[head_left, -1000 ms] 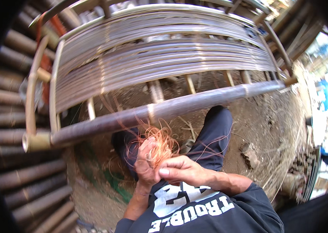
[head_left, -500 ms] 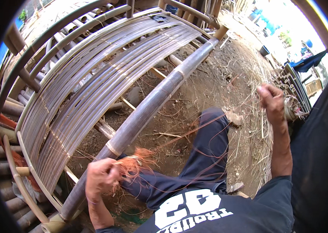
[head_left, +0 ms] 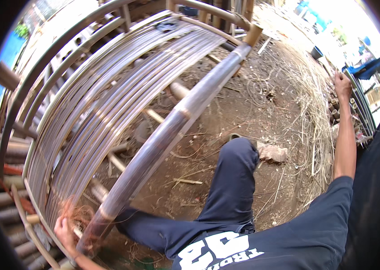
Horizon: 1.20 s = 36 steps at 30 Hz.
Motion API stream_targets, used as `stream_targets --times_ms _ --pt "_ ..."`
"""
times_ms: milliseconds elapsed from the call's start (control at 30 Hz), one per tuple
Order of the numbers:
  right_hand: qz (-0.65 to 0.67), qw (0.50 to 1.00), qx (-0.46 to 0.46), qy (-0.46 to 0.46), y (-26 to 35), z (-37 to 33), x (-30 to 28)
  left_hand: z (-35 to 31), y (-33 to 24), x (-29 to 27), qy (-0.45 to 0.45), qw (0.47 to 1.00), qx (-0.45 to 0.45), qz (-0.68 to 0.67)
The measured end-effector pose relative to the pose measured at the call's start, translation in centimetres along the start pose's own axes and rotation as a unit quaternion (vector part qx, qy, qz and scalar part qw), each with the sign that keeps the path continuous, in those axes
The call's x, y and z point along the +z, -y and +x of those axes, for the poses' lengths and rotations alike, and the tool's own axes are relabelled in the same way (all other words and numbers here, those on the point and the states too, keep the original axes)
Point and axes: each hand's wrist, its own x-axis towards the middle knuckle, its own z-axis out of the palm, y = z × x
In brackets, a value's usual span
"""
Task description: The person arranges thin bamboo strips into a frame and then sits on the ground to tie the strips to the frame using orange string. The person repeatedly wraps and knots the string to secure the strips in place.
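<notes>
My left hand (head_left: 65, 234) is at the near left end of a bamboo bench, closed on a tangled bundle of thin orange-brown string (head_left: 78, 213). The bundle rests over the ends of the bench's split-bamboo slats (head_left: 109, 114), just behind the thick front bamboo pole (head_left: 154, 148). My right arm reaches far out to the right. At its end my right hand (head_left: 343, 85) is closed with the fingers together. Whatever it pinches is too fine to make out. Pale bindings run across the slats.
Curved bamboo rails (head_left: 41, 90) form the back of the bench. Bamboo poles (head_left: 8, 200) lie stacked at the left. Dry fibre strips (head_left: 316, 135) litter the earth ground, with a stone-like block (head_left: 273, 153) near my knee. Dark cut poles (head_left: 356, 110) are piled at the right.
My left hand has moved left with the string bundle, from in front of the pole to the slats. My right hand has stretched farther out to the right and away.
</notes>
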Motion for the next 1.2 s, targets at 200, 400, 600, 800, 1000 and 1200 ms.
stream_targets --times_ms 200,400,600,800,1000,1200 --pt "-0.228 0.954 0.111 0.162 -20.2 14.2 5.8 5.2 -4.1 5.0 0.014 0.983 -0.015 -0.182" --pt "-0.246 0.873 0.063 0.417 -23.7 23.9 16.1 5.9 -20.7 15.3 0.062 0.996 -0.02 -0.055" --pt "0.08 0.985 -0.057 0.142 -6.5 40.0 30.0 3.8 -22.6 25.1 0.006 0.994 -0.098 -0.037" --pt "0.477 0.722 0.075 0.496 19.7 34.1 32.1 0.9 -20.0 28.9 -0.115 0.983 -0.143 0.005" --pt "0.633 0.573 0.097 0.512 27.3 25.6 33.4 -0.7 -20.2 31.4 -0.225 0.959 -0.173 0.03" --pt "0.364 0.831 -0.075 0.414 24.1 33.4 45.3 -0.5 -20.3 32.2 -0.272 0.945 -0.183 0.017"
